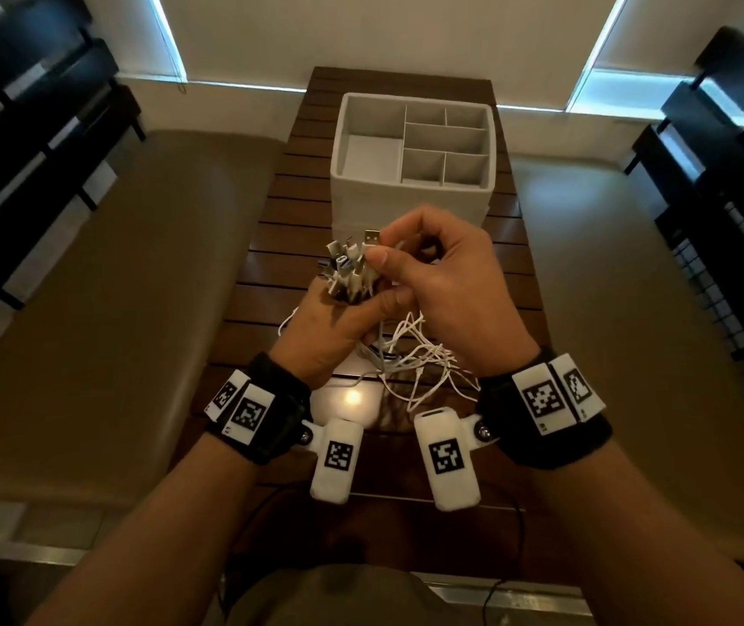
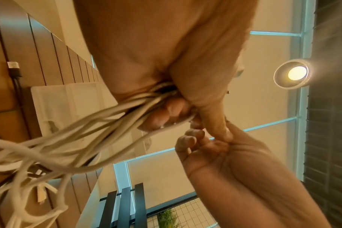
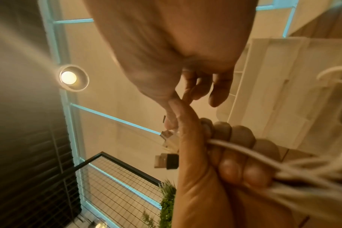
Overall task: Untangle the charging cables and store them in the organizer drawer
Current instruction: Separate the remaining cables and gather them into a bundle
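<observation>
My left hand (image 1: 352, 309) grips a bundle of white charging cables (image 1: 349, 275) just below their plug ends, which stick upward. The loose lengths (image 1: 415, 359) hang down in a tangle onto the table. My right hand (image 1: 381, 253) pinches one USB plug (image 1: 372, 238) at the top of the bundle between thumb and forefinger. In the left wrist view the cables (image 2: 115, 117) run out of the curled left fingers (image 2: 170, 108). The right wrist view shows metal plugs (image 3: 166, 160) beside the left thumb. The white organizer (image 1: 413, 192) stands behind the hands, compartments bare.
The slatted wooden table (image 1: 270, 246) is narrow, with beige benches on both sides. A black USB plug (image 2: 14, 69) on a dark cable lies on the table. Dark chairs stand at the far left and right.
</observation>
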Demonstrator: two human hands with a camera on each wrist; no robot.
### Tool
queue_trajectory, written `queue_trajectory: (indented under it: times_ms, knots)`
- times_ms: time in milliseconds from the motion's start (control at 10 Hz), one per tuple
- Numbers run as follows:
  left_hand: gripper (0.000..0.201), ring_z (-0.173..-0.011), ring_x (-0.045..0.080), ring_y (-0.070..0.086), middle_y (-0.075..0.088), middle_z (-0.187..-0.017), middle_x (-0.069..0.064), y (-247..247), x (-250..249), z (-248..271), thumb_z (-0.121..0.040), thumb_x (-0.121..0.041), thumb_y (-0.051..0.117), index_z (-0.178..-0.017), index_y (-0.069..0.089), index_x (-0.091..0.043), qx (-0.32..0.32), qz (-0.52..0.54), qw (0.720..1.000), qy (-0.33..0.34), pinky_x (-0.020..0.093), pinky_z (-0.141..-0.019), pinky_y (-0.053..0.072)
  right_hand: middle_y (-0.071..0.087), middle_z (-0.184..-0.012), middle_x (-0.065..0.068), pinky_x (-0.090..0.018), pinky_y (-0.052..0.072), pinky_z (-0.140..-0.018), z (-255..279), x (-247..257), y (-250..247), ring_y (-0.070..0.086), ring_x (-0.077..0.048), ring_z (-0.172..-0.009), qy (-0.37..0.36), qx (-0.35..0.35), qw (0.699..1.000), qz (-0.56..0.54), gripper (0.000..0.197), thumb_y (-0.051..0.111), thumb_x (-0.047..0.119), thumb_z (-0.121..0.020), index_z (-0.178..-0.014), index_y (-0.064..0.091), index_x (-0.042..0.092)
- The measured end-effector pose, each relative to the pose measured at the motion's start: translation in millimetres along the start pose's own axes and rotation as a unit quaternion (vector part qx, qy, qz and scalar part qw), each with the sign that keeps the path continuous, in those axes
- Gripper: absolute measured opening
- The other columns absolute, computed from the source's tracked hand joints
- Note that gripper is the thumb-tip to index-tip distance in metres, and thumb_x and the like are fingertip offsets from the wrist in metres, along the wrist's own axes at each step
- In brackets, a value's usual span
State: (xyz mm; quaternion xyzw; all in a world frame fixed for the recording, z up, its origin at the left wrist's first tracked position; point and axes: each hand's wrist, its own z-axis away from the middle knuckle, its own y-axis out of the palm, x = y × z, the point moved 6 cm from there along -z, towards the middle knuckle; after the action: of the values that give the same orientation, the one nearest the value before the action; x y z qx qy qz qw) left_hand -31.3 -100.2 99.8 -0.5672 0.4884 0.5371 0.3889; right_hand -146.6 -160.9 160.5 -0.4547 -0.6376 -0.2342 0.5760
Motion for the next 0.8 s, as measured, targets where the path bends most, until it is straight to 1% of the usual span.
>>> queue_trajectory:
  times_ms: [100,200,300,400,500,600,700,800]
  knots:
    - [0.011,-0.058,0.006,0.055,0.060,-0.072,0.000,-1.2,3.6,1.0,-0.105,-0.007,0.056,-0.102,0.065,-0.002,-0.027,-0.028,0.999,-0.018,0.025,-0.054,0.046,0.063,-0.101,-0.017,-0.039,0.063,-0.076,-4.8,2.5,-2.7,0.066,-0.028,-0.091,-0.004,0.031,0.998,0.046,0.015,0.081,0.020,-0.088,-0.096,0.070,0.012]
    - [0.017,-0.072,0.004,0.066,0.069,-0.084,0.000,2.1,-3.4,1.2,-0.108,-0.008,0.050,-0.113,0.065,-0.001,-0.041,-0.009,0.999,-0.019,0.023,-0.064,0.053,0.065,-0.101,-0.015,-0.025,0.059,-0.072,-8.3,11.8,-3.1,0.064,-0.027,-0.089,-0.022,0.063,0.994,0.086,0.014,0.081,0.019,-0.089,-0.095,0.072,0.011]
    - [0.020,-0.090,0.014,0.071,0.074,-0.096,0.004,1.7,-4.4,0.0,-0.105,-0.018,0.059,-0.117,0.069,-0.005,-0.058,0.014,0.998,-0.021,0.031,-0.081,0.056,0.069,-0.096,-0.009,-0.021,0.057,-0.069,-12.3,17.8,-3.5,0.067,-0.020,-0.087,-0.030,0.092,0.991,0.095,0.013,0.074,0.021,-0.094,-0.095,0.071,0.008]
    - [0.021,-0.072,0.021,0.059,0.061,-0.075,0.014,-0.1,-2.0,0.4,-0.096,-0.030,0.066,-0.090,0.069,-0.010,-0.074,-0.037,0.996,-0.026,0.031,-0.071,0.051,0.065,-0.099,-0.003,-0.034,0.058,-0.081,-20.4,29.9,-2.8,0.063,-0.015,-0.092,-0.076,0.044,0.989,0.120,0.024,0.060,0.035,-0.103,-0.102,0.069,0.013]
    - [0.031,-0.054,0.013,0.058,0.060,-0.055,0.000,2.9,7.3,-3.1,-0.100,-0.005,0.060,-0.070,0.059,-0.016,-0.051,-0.094,0.992,-0.061,0.027,-0.061,0.049,0.060,-0.100,0.003,-0.018,0.043,-0.079,-29.8,42.0,28.5,0.055,-0.005,-0.090,-0.105,0.111,0.966,0.209,0.035,0.044,0.048,-0.107,-0.102,0.065,0.021]
    - [0.037,-0.054,-0.009,0.063,0.064,-0.054,-0.026,-2.2,27.6,1.8,-0.098,0.002,0.063,-0.090,0.052,-0.032,-0.048,-0.113,0.981,-0.152,0.024,-0.067,0.054,0.062,-0.084,0.003,-0.027,0.040,-0.067,-28.9,33.8,64.5,0.057,-0.011,-0.077,-0.131,0.207,0.879,0.408,0.061,0.027,0.062,-0.106,-0.088,0.067,0.019]
    - [0.044,-0.063,-0.007,0.065,0.068,-0.064,-0.023,-10.6,34.4,7.8,-0.097,0.008,0.063,-0.092,0.048,-0.034,-0.060,-0.053,0.981,-0.176,0.020,-0.071,0.056,0.064,-0.074,0.004,-0.030,0.041,-0.060,-27.4,23.6,73.9,0.061,-0.013,-0.069,-0.158,0.204,0.843,0.471,0.072,0.017,0.064,-0.106,-0.086,0.071,0.021]
    - [0.045,-0.071,0.000,0.066,0.067,-0.080,-0.014,-3.4,31.9,16.5,-0.095,0.012,0.063,-0.093,0.051,-0.032,-0.082,-0.017,0.978,-0.189,0.033,-0.081,0.060,0.064,-0.073,0.005,-0.029,0.038,-0.059,-27.8,16.6,79.5,0.060,-0.011,-0.067,-0.151,0.226,0.841,0.467,0.071,0.018,0.065,-0.105,-0.086,0.071,0.022]
